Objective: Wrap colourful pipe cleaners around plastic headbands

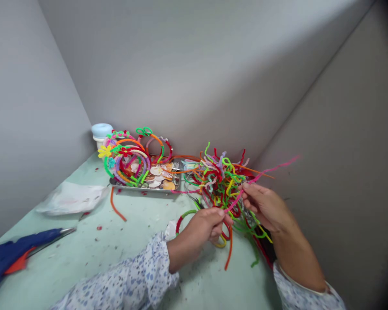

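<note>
My left hand (204, 226) is closed in a pinch on the near end of a pink pipe cleaner (271, 168). It also grips a red and green wrapped hoop (185, 216) low over the table. My right hand (262, 206) pinches the same pink pipe cleaner a little farther along; its free end sticks out to the right, blurred. Both hands hover over a tangled heap of coloured pipe cleaners (220, 181). An orange pipe cleaner (229, 252) hangs down below my left hand.
A metal tray (145, 187) at the back holds decorated hoops (129, 157) and small round pieces (160, 176). A blue glue gun (17, 254) lies at the front left, a plastic bag (71, 198) behind it. A white jar (101, 132) stands in the corner. Grey walls close in.
</note>
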Motion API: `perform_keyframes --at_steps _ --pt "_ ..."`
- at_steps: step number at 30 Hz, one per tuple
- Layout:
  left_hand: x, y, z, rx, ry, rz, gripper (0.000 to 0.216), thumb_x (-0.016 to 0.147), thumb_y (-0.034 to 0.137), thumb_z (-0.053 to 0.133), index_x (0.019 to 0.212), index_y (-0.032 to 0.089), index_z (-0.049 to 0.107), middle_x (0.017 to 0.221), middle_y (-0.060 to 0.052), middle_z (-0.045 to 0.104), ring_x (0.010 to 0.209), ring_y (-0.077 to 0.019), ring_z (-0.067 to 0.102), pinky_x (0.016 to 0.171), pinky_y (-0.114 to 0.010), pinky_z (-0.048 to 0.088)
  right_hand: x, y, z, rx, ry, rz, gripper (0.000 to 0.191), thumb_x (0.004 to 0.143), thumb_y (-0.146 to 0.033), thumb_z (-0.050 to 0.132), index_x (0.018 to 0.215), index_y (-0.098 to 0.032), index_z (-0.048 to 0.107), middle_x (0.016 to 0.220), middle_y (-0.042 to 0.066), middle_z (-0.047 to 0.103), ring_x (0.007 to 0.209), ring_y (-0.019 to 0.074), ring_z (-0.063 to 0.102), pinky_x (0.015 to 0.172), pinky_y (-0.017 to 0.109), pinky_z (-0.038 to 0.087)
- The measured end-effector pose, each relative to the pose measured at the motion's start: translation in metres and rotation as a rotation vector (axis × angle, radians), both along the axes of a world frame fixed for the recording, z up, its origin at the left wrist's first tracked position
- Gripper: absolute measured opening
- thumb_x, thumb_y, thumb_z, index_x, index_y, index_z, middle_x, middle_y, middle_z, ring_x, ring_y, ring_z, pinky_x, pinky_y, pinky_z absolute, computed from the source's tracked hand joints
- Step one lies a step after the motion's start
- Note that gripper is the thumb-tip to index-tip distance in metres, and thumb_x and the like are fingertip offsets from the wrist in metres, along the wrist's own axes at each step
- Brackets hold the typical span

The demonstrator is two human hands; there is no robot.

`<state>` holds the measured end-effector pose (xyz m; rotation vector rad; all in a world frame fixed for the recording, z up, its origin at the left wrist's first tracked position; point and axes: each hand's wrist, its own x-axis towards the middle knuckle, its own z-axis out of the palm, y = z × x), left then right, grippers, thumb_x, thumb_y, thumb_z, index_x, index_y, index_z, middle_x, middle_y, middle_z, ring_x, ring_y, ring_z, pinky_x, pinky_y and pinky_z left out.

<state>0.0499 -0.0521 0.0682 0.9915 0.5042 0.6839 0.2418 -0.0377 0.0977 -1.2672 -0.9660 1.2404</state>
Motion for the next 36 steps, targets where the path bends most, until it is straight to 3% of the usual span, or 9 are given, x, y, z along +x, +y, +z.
perform_keyframes --at_steps 5,17,26,36 --pt "0.001 0.002 -0.001 -0.067 0.016 0.054 0.023 0.083 0.033 0.045 0.076 0.013 0.054 0.047 0.008 0.028 0.042 -0.0054 0.018 0.044 -0.023 0.014 0.002 0.001 0.001 0.005 -0.008 -0.041 0.029 0.068 -0.042 0.072 0.066 -0.015 0.062 0.054 -0.003 0.054 0.040 0.0024 0.041 0.034 0.012 0.028" --pt "0.000 0.000 -0.010 0.050 0.060 0.020 0.028 0.083 0.041 0.048 0.078 0.014 0.053 0.051 0.007 0.030 0.044 -0.0052 0.021 0.046 -0.023 0.016 0.004 0.002 0.000 0.023 -0.076 -0.090 0.030 0.070 -0.045 0.069 0.063 -0.016 0.060 0.051 -0.003 0.054 0.038 0.0040 0.038 0.033 0.015 0.027" --pt "-0.001 0.001 -0.003 -0.042 0.095 0.065 0.028 0.084 0.039 0.044 0.079 0.013 0.055 0.047 0.007 0.030 0.043 -0.0062 0.020 0.046 -0.023 0.016 0.003 0.002 0.000 0.030 -0.063 -0.116 0.031 0.067 -0.044 0.071 0.062 -0.017 0.059 0.053 -0.003 0.053 0.041 0.0046 0.042 0.035 0.015 0.031" --pt "0.001 0.000 -0.007 0.025 0.112 0.023 0.024 0.080 0.037 0.050 0.071 0.014 0.052 0.046 0.008 0.033 0.042 -0.0051 0.024 0.044 -0.022 0.018 0.013 0.003 0.000 0.071 -0.136 -0.208 0.030 0.067 -0.045 0.071 0.060 -0.018 0.059 0.054 -0.003 0.054 0.042 0.0061 0.045 0.034 0.017 0.032"
